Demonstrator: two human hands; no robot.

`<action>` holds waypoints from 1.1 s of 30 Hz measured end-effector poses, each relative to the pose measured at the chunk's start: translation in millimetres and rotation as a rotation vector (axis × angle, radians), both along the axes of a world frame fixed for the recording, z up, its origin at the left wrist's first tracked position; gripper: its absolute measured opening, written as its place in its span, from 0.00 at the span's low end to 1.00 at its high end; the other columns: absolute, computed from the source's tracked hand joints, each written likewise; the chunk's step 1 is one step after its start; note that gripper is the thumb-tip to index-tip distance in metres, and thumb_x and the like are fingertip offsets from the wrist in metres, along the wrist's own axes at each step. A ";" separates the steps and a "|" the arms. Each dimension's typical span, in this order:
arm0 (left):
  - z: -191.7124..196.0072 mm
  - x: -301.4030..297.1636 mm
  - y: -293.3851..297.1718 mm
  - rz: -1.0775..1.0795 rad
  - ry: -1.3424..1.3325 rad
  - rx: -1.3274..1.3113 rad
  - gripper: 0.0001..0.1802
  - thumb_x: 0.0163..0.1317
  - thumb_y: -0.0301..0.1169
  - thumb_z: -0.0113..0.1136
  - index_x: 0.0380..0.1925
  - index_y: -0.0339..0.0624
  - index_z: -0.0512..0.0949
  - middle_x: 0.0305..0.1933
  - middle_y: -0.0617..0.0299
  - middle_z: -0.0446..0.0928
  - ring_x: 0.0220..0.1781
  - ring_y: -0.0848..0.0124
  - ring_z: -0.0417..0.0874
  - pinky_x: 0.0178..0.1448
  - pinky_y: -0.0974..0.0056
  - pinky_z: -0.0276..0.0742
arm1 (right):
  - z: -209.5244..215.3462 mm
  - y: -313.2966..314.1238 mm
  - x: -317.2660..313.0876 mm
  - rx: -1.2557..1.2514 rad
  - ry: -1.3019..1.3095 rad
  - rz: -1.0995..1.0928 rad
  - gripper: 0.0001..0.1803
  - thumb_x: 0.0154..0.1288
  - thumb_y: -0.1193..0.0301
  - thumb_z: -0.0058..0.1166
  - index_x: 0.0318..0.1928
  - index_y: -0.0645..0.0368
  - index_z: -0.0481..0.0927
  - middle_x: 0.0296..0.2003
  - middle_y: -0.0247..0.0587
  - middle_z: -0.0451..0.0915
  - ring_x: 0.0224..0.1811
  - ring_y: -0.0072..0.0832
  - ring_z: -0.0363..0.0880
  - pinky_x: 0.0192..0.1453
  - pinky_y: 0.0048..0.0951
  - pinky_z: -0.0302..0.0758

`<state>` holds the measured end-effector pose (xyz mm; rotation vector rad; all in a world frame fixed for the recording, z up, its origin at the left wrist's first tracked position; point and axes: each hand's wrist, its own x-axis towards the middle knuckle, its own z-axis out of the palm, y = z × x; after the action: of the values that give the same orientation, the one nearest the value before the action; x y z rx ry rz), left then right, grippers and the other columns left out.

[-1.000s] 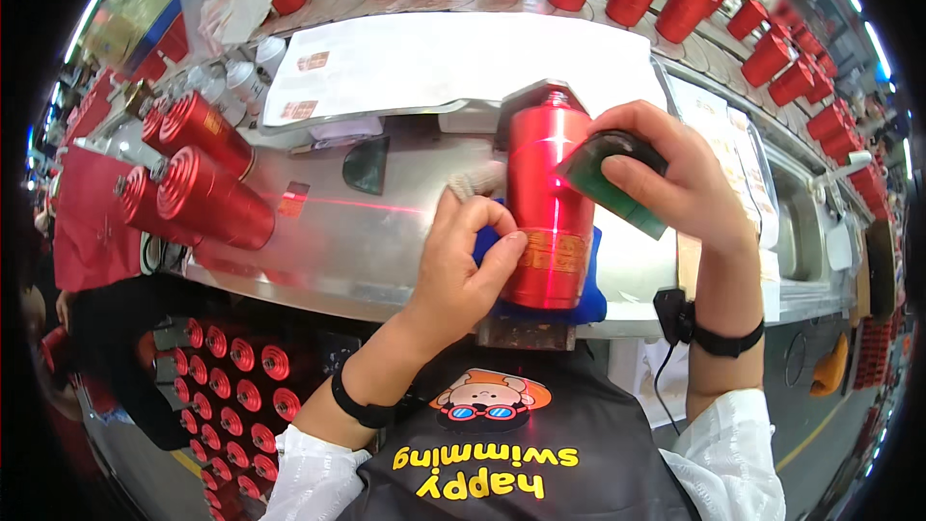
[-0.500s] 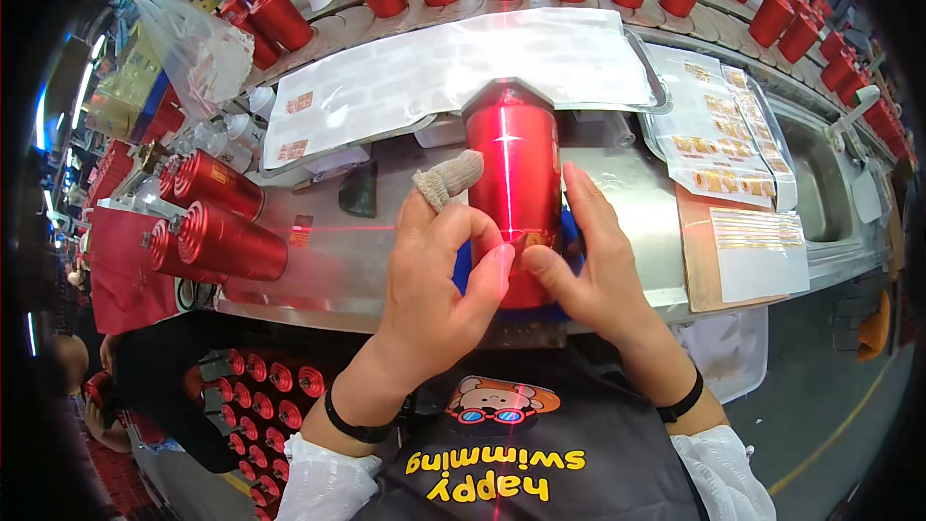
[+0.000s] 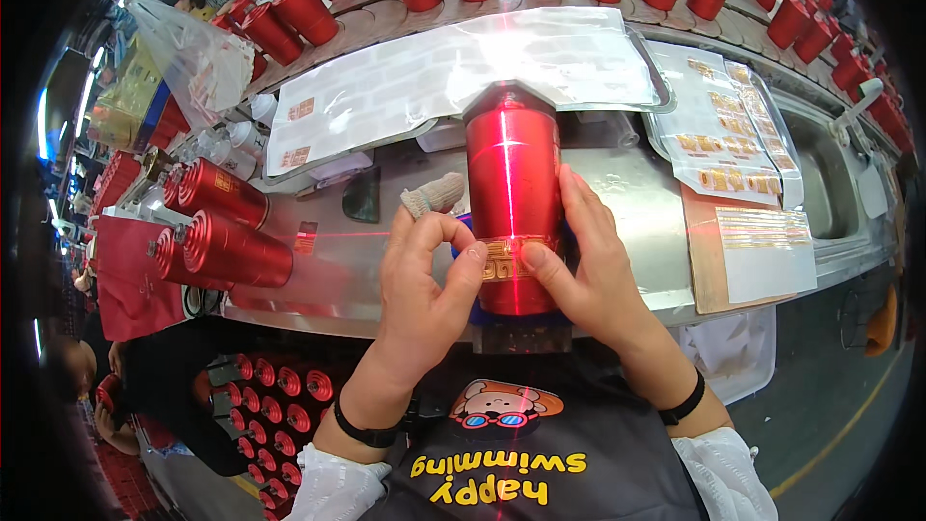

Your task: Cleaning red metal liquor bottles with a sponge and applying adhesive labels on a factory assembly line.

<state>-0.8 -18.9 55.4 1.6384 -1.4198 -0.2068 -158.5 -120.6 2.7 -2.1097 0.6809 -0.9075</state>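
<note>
A red metallic canister [image 3: 516, 174] lies in front of me, its near end toward my body, on a blue support [image 3: 465, 239] that is mostly hidden. A gold sticker [image 3: 503, 262] with raised lettering wraps the near part. My left hand [image 3: 424, 275] has thumb and a fingertip pinched at the sticker's left edge; a knitted finger cover [image 3: 432, 195] sits on its index finger. My right hand [image 3: 593, 265] grips the canister's right side, thumb pressing at the sticker's right end and fingers running along the wall. Red laser lines cross the canister.
Several red canisters lie at the left [image 3: 236, 249] on the steel bench [image 3: 338, 275]. A tray with a white sheet [image 3: 415, 87] stands behind. Gold sticker sheets [image 3: 723, 135] and a strip card [image 3: 767, 251] lie right, near a sink [image 3: 820, 174]. A conveyor [image 3: 569, 0] carries red canisters.
My left fingertips have moved left, exposing more of the gold sticker, which now spans the canister's front. My right hand has barely moved. The canisters on the conveyor have shifted right.
</note>
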 end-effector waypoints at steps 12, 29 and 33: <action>-3.4 -0.9 0.0 0.004 -0.002 -0.035 0.05 0.57 0.25 0.59 0.29 0.36 0.73 0.48 0.43 0.73 0.52 0.53 0.76 0.57 0.58 0.69 | 4.3 8.8 7.5 -0.093 0.013 -0.069 0.45 0.61 0.58 0.58 0.66 0.78 0.54 0.62 0.69 0.60 0.63 0.57 0.60 0.68 0.50 0.56; -1.5 -3.4 1.0 0.021 0.037 0.013 0.05 0.57 0.25 0.59 0.28 0.36 0.73 0.41 0.48 0.72 0.46 0.56 0.76 0.53 0.60 0.69 | 4.4 9.7 5.7 -0.049 0.032 -0.063 0.40 0.67 0.59 0.52 0.66 0.78 0.54 0.63 0.71 0.59 0.65 0.60 0.57 0.69 0.48 0.56; -5.3 -2.6 -0.6 0.020 0.042 -0.024 0.05 0.56 0.25 0.59 0.28 0.36 0.73 0.40 0.49 0.73 0.47 0.56 0.75 0.54 0.59 0.68 | 3.9 7.5 4.0 0.000 0.011 -0.049 0.39 0.67 0.60 0.51 0.66 0.78 0.54 0.63 0.70 0.59 0.65 0.59 0.57 0.69 0.48 0.56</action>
<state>-3.3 -19.5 50.1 1.6189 -1.3684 -0.2106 -154.5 -113.1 6.6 -2.1071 0.7416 -0.9230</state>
